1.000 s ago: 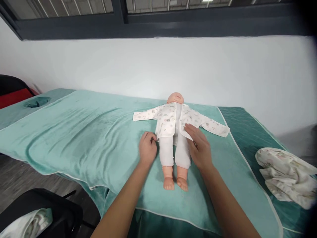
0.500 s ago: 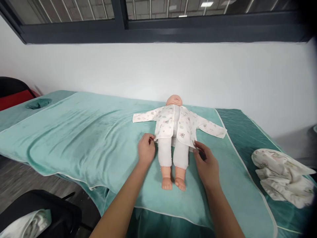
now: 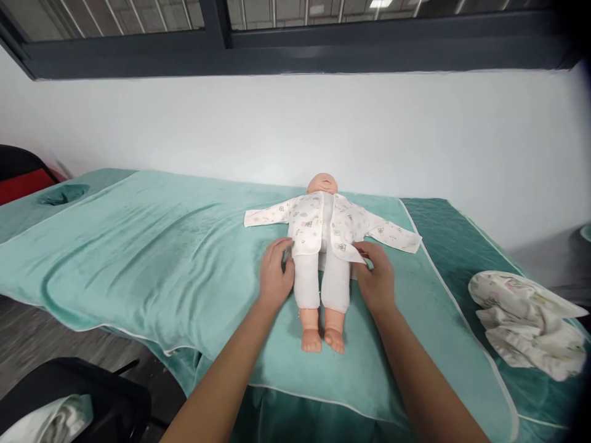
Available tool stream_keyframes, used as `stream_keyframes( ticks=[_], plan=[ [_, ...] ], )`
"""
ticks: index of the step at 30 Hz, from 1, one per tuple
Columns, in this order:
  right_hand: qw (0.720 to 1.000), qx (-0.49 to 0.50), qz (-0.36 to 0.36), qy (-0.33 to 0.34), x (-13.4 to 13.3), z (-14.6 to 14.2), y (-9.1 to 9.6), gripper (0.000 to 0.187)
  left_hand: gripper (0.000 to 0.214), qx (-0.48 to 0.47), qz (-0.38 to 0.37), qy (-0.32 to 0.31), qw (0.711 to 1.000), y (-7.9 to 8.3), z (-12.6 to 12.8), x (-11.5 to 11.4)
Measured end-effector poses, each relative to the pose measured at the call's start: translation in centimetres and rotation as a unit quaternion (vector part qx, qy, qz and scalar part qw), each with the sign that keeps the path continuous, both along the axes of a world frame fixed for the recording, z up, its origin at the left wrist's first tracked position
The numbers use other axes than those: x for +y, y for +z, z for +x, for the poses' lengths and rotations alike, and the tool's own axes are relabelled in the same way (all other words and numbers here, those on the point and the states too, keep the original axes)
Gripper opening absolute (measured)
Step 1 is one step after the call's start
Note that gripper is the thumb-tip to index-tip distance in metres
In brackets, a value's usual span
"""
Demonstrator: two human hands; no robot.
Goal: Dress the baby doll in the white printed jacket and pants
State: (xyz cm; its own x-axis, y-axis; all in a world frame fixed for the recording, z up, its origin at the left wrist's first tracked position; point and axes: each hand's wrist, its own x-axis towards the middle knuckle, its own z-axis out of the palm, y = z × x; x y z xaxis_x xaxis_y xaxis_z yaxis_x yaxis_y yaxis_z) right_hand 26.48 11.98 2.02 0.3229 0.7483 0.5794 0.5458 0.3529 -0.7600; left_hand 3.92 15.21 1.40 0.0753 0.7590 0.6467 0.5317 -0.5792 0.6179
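A baby doll [image 3: 310, 340] lies on its back, head toward the wall, with bare feet and white padded legs. It wears a white printed baby jacket [image 3: 308, 223], unfastened down the front, sleeves stretched out to both sides. My left hand [image 3: 277, 274] is at the jacket's left edge beside the doll's hip, thumb and fingers apart. On the other side, my right hand [image 3: 376, 277] pinches the lower corner of the right front panel, which is lifted and folded slightly. The right fingertips are partly hidden by the cloth.
A light green blanket [image 3: 184, 258] covers the massage bed, which has a face hole [image 3: 63, 194] at far left. Crumpled printed cloth [image 3: 526, 323] lies on the right. A black chair [image 3: 111, 394] with folded cloth [image 3: 50, 421] stands front left. Behind is a white wall [image 3: 231, 129].
Both hands have moved up along the doll's sides. The left fingers have spread from the jacket's hem. The right hand has raised the panel corner and drawn it inward.
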Motion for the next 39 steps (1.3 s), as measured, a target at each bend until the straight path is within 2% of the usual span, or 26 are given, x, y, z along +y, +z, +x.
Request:
stream_keyframes(
  ticks=[2,5,7,10,13,17,20,23,25,29,34,39],
  plan=[
    [0.998,0.057,-0.025,-0.015,1.4,0.2,0.1,0.015,0.034,0.005,0.015,-0.018,1.000,0.4,0.2,0.2],
    [0.976,0.204,-0.069,-0.044,2.9,0.6,-0.2,0.031,0.030,-0.001,0.023,-0.033,0.999,0.9,0.3,0.3],
    [0.952,0.296,-0.075,-0.032,3.1,0.8,-0.5,0.041,0.032,-0.003,0.014,-0.049,0.999,1.0,0.4,0.4],
    [0.926,0.370,-0.078,0.002,2.9,0.9,-0.6,0.042,0.040,-0.007,0.001,-0.066,0.998,0.9,0.5,0.7],
    [0.917,0.383,-0.111,0.008,2.5,0.5,-0.4,0.037,0.034,-0.021,0.003,-0.044,0.999,0.7,0.7,1.4],
    [0.910,0.392,-0.129,0.022,2.4,0.2,-0.2,0.031,0.008,-0.096,-0.042,-0.014,0.994,0.9,1.0,2.2],
    [0.901,0.418,-0.110,0.031,2.3,0.3,-0.2,0.031,0.034,-0.189,-0.114,0.032,0.975,1.1,0.8,2.4],
    [0.891,0.442,-0.099,0.031,2.1,0.6,-0.1,0.030,0.043,-0.246,-0.136,0.083,0.956,0.9,0.5,2.6],
    [0.887,0.452,-0.095,0.025,1.8,0.7,-0.1,0.026,0.040,-0.254,-0.141,0.111,0.951,0.6,0.4,2.7],
    [0.877,0.474,-0.080,0.006,1.5,0.8,0.1,0.028,0.018,-0.271,-0.132,0.138,0.944,-0.1,0.2,3.0],
    [0.884,0.464,-0.052,-0.003,1.4,0.9,0.0,0.046,0.032,-0.243,-0.082,0.148,0.955,-0.5,0.1,3.0],
    [0.887,0.458,-0.049,-0.021,1.3,0.9,-0.2,0.039,0.030,-0.194,-0.049,0.137,0.970,-0.4,0.1,2.7]
  ],
)
